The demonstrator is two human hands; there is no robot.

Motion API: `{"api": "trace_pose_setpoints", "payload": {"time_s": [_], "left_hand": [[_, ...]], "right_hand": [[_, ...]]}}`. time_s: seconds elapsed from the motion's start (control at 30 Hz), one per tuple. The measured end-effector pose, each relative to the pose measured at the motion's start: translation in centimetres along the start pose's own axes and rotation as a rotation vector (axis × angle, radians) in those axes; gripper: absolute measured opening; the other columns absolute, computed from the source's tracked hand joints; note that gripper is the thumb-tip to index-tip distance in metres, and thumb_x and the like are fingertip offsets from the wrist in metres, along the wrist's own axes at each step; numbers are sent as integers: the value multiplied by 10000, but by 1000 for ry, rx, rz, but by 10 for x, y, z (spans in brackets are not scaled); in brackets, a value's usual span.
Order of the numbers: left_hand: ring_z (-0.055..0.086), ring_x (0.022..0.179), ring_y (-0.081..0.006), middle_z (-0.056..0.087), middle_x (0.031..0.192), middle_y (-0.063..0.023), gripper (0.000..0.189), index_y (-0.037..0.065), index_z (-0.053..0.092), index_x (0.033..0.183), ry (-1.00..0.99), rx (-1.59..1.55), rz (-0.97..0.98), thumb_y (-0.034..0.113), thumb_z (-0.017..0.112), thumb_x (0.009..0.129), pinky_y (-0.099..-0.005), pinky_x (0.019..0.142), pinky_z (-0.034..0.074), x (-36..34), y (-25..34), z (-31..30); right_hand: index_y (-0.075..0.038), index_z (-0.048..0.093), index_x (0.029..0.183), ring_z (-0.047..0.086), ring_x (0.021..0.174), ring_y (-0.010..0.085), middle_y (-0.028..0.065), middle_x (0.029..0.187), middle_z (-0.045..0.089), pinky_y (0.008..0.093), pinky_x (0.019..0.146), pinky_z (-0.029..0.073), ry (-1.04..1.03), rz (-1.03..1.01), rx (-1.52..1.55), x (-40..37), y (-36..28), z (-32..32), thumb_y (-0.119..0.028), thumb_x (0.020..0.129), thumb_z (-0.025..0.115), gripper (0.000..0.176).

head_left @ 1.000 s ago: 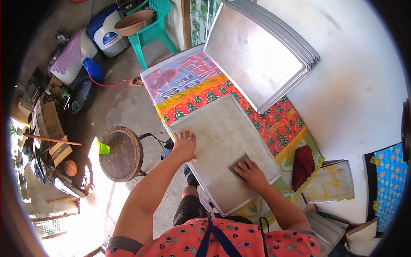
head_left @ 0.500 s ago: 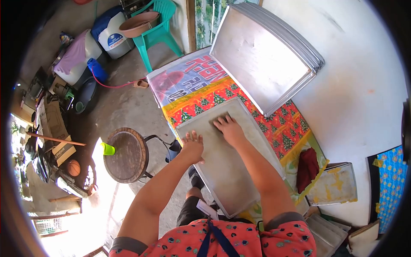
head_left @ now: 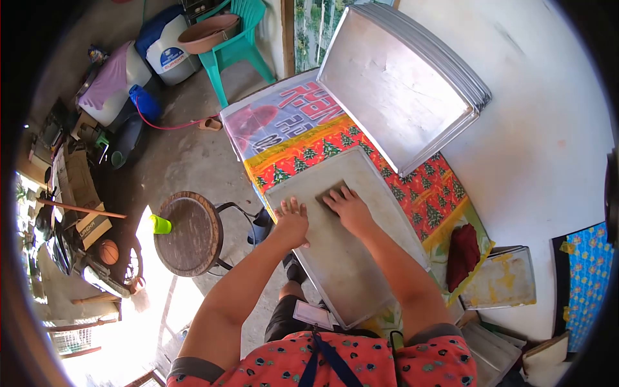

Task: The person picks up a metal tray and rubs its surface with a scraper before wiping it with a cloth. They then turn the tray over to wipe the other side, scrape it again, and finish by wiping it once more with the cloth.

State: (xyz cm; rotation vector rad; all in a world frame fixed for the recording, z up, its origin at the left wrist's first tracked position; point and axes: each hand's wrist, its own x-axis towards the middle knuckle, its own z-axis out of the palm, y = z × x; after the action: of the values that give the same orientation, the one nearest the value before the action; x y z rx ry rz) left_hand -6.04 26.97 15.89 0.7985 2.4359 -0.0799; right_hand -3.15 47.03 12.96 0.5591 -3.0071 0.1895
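A shallow metal baking tray (head_left: 348,271) lies on the covered table in front of me. My left hand (head_left: 292,222) rests flat on its left edge, fingers spread. Toward the tray's far end, my right hand (head_left: 348,209) presses a dark, flat scouring pad (head_left: 327,197) against the surface, its fingers curled over the pad's right side. The pad's underside is hidden. Behind this tray, a stack of similar metal trays (head_left: 400,84) leans against the wall on the table.
A Christmas-tree-patterned cover (head_left: 329,147) lies on the table, with a dark red cloth (head_left: 463,258) at its right end. To the left stands a round stool (head_left: 189,235) with a green cup (head_left: 160,224). More trays (head_left: 500,278) are low on the right.
My right hand and the pad have slid a little toward me over the tray. My left hand stays at the tray's left edge.
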Motion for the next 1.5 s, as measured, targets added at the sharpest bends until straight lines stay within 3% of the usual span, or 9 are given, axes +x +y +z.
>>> {"api": "trace_pose_setpoints", "payload": {"time_s": [0.2, 0.37, 0.43, 0.67, 0.8, 1.03, 1.2, 1.4, 1.5], "left_hand": [[114, 1355, -502, 93, 1471, -324, 1205, -46, 123, 1430, 107, -52, -52, 495, 800, 592, -677, 1035, 135, -16, -6, 3], [104, 1382, -440, 89, 1489, -285, 1303, -59, 60, 1428, 233, -228, -303, 564, 786, 544, -696, 1029, 51, -35, -7, 22], [71, 1390, -430, 77, 1493, -279, 1281, -64, 43, 1427, 248, -243, -267, 541, 783, 574, -688, 1034, 32, -33, -9, 20], [63, 1399, -406, 55, 1494, -284, 1358, -59, -39, 1425, 281, -281, -236, 569, 785, 548, -685, 1034, -2, -30, -12, 30], [5, 1397, -423, 8, 1482, -316, 1409, -27, -112, 1426, 230, -273, -327, 592, 786, 533, -690, 1027, 1, -35, -8, 21], [8, 1406, -394, 33, 1505, -256, 1409, -9, -140, 1424, 340, -392, -366, 567, 797, 543, -720, 1002, 7, -31, -8, 37], [-15, 1412, -371, -15, 1523, -198, 1415, -18, -162, 1414, 258, -450, -362, 557, 799, 548, -723, 996, -21, -44, -9, 23], [-50, 1412, -366, -7, 1530, -177, 1320, -16, -110, 1431, 461, -382, -393, 506, 779, 608, -740, 980, -13, -18, -17, 72], [15, 1414, -368, -20, 1531, -169, 1348, 18, -158, 1427, 320, -519, -361, 483, 797, 597, -708, 1008, -11, -39, -13, 40]], "right_hand": [[-141, 544, 1248, 469, 1188, 339, 85, 1300, 510, 445, 1007, 353, 22, 26, -23, 49, -8, 9, -102, 845, 461, 414], [-161, 526, 1277, 458, 1198, 360, 87, 1298, 514, 479, 1017, 337, 7, -88, -3, -41, -49, 10, -147, 842, 486, 436], [-162, 526, 1276, 458, 1199, 362, 85, 1294, 518, 485, 1020, 333, 10, -75, 18, -63, -62, 12, -162, 845, 488, 433], [-135, 549, 1236, 469, 1191, 341, 76, 1269, 546, 436, 1015, 351, 132, 14, 30, 59, -49, 22, -117, 839, 481, 404], [-136, 565, 1220, 489, 1169, 346, 87, 1273, 542, 447, 1007, 359, 103, -25, -25, 47, -59, 21, -138, 845, 480, 385], [-145, 551, 1241, 441, 1216, 361, 94, 1272, 537, 487, 1019, 336, -19, -78, -10, 13, -95, 2, -294, 718, 696, 563], [-149, 556, 1243, 450, 1209, 371, 93, 1268, 539, 491, 1019, 334, 66, 19, -10, 69, -93, 28, -207, 877, 456, 384], [-140, 567, 1228, 470, 1190, 374, 95, 1258, 545, 513, 1000, 343, 36, -6, -34, 19, -113, 24, -175, 862, 454, 384], [-134, 571, 1218, 478, 1181, 375, 99, 1240, 553, 526, 990, 349, 95, 29, -57, 39, -111, 26, -192, 867, 460, 372]]}}
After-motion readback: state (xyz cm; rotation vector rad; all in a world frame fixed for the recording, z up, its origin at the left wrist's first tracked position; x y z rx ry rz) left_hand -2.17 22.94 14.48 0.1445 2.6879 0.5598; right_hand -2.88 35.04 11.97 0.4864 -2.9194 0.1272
